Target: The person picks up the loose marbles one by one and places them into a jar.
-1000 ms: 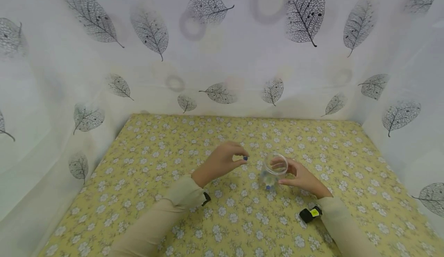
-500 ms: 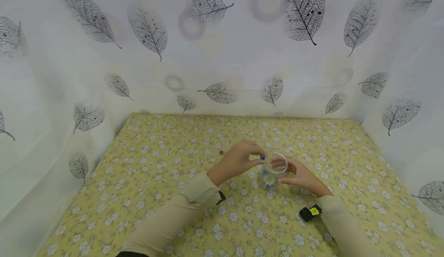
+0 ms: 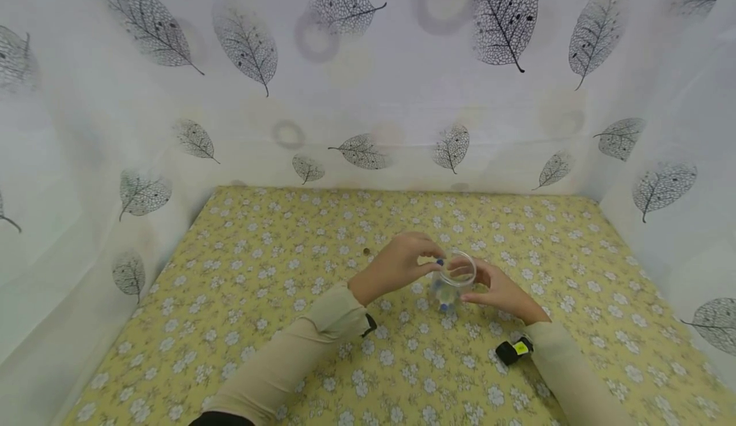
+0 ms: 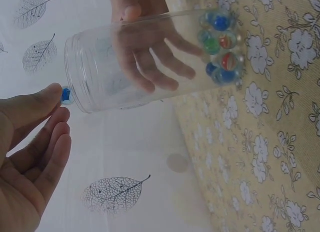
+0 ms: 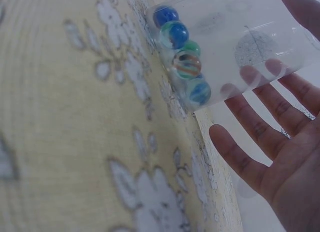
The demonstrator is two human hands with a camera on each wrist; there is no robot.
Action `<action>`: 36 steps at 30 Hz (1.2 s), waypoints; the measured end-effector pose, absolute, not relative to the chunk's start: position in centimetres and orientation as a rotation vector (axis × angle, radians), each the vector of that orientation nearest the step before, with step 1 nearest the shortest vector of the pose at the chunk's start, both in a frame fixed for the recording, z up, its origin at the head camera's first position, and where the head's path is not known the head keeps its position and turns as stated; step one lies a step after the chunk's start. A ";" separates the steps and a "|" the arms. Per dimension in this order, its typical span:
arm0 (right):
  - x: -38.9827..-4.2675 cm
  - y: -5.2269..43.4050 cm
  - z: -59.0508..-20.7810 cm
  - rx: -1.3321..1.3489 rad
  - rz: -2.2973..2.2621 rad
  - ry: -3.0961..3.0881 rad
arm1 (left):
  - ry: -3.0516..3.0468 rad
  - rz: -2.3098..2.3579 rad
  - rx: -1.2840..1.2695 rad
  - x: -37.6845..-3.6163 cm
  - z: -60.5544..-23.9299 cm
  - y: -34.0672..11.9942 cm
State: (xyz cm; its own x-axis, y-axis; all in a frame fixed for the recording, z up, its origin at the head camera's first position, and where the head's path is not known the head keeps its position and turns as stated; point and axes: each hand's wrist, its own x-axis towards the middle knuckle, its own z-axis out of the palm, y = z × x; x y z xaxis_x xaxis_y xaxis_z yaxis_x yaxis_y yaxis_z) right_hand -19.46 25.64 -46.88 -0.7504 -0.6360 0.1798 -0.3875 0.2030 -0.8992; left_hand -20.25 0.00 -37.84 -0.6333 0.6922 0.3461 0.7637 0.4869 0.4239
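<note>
My left hand pinches a blue marble between thumb and forefinger, right beside the open mouth of a clear jar. The jar stands upright on the table, and several glass marbles with blue, green, red and white swirls lie on its bottom. My right hand holds the jar from the right, its thumb on the near side and its fingers around the far side. In the left wrist view, the fingers show through the jar wall.
A small brown round object lies on the table behind my left wrist. The yellow flowered cloth covers the table. White leaf-print curtains enclose the back and sides.
My left hand has moved right with the marble, up to the jar's rim. That uncovered the small brown object behind it. The right hand and the jar have stayed in place.
</note>
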 end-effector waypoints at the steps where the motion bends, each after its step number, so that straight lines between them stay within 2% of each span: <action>1: -19.5 25.6 -46.9 -0.977 -1.570 2.246 | -2.597 -0.839 -1.279 -20.2 -37.8 0.0; 20: -19.5 25.6 -46.8 -0.977 -1.582 2.240 | -2.626 -0.906 -1.274 -20.5 -37.8 -0.9; 36: -19.4 25.4 -46.8 -1.005 -1.560 2.279 | -2.705 -0.900 -1.144 -22.7 -38.9 -5.4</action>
State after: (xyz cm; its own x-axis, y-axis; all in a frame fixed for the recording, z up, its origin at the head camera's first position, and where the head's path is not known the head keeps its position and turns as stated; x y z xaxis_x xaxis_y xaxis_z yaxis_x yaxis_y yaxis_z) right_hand -19.44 25.40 -46.82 -0.7481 -0.6318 0.2030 -0.4178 0.2108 -0.8838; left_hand -22.73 -5.40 -38.86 -0.7206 0.6346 0.2792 0.6754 0.5518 0.4892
